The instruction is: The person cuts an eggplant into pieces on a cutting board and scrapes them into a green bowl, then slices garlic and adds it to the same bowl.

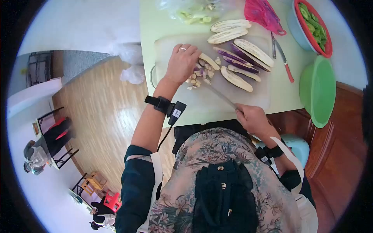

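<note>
My right hand point(254, 118) is closed round the handle of a kitchen knife, whose blade point(221, 95) reaches across the cutting board point(175, 46) to the cut eggplant pieces point(204, 73). At the left of that pile my left hand point(182, 62) is curled, its fingertips pressed against eggplant pieces and partly hidden. An eggplant strip point(210, 61) lies just beside its fingers. To the right, purple-skinned eggplant slices point(237, 79) and longer halves point(253, 52) rest on the board. Two pale slices point(229, 35) lie farther back.
A red-handled knife point(286, 66) lies right of the board. Beyond are a pink plastic bag point(264, 17), a clear bag with green vegetables point(194, 15) and a red basket of green peppers point(328, 42). A green basin point(316, 93) overhangs the table's right edge. Other people are at far left.
</note>
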Available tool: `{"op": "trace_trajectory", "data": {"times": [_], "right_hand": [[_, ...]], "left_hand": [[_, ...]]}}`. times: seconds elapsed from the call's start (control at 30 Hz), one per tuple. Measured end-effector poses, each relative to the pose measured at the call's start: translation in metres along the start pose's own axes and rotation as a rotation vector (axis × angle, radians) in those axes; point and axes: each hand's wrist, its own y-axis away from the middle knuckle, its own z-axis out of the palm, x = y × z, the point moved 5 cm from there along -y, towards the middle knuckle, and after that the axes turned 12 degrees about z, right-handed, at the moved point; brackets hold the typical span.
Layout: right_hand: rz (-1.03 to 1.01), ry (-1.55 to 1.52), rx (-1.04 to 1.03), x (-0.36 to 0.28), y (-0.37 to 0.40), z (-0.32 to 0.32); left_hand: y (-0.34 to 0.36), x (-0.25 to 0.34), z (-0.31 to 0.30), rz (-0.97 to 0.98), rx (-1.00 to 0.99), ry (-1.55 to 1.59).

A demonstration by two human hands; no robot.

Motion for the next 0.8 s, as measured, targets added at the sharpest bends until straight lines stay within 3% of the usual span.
{"op": "trace_trajectory", "data": {"times": [0.07, 0.27, 0.5, 0.57, 0.63, 0.7, 0.77, 0.8], "right_hand": [[-0.111, 0.076, -0.026, -0.007, 0.0, 0.011], [-0.148, 0.15, -0.148, -0.025, -0.01, 0.023], [-0.24, 0.156, -0.141, -0.045, -0.03, 0.03], [-0.225, 0.157, -0.14, -0.047, -0.033, 0.03], [-0.221, 0.142, -0.153, -0.049, -0.038, 0.033], [-0.221, 0.124, -0.173, -0.053, -0.041, 0.035], [-0.147, 0.109, -0.19, -0.054, -0.047, 0.037], [-0.158, 0.106, -0.195, -0.056, -0.05, 0.039]], "left_hand": [[-0.005, -0.005, 0.006, 0.078, -0.163, 0.011], [-0.02, -0.002, 0.014, 0.08, -0.343, -0.047], [-0.023, -0.019, 0.01, 0.127, -0.308, 0.073], [-0.017, -0.037, -0.009, -0.161, -0.087, 0.454], [-0.007, -0.05, -0.025, -0.19, -0.084, 0.449], [0.019, -0.063, -0.036, -0.64, 0.099, 0.984], [0.036, -0.063, -0.05, -0.718, 0.128, 1.038], [0.046, -0.063, -0.053, -0.777, 0.261, 1.196]]}}
